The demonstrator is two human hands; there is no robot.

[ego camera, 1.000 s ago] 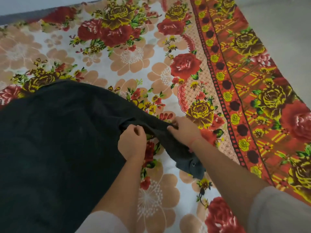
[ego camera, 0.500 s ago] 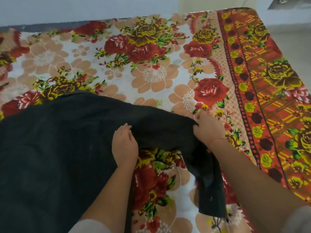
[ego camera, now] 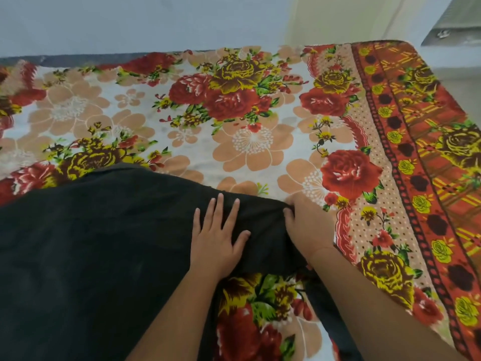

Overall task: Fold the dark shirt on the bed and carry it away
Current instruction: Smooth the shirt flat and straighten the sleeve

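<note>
The dark shirt (ego camera: 91, 251) lies spread over the near left of the bed (ego camera: 250, 142), which is covered by a flowered sheet. One sleeve reaches out to the right, and its end hangs down under my right forearm. My left hand (ego camera: 217, 235) lies flat on the sleeve with the fingers straight and spread. My right hand (ego camera: 307, 225) grips the sleeve's far right edge, fingers curled into the cloth.
The bed's far edge meets a pale wall (ego camera: 156, 22). At the right, the bed's orange patterned border (ego camera: 429, 178) runs along its edge, with pale floor (ego camera: 463, 87) beyond. A grey object (ego camera: 453, 24) sits at the top right corner.
My right hand has pulled the sleeve out to the right and farther up the bed. My left hand has opened from a fist and now presses flat on the sleeve.
</note>
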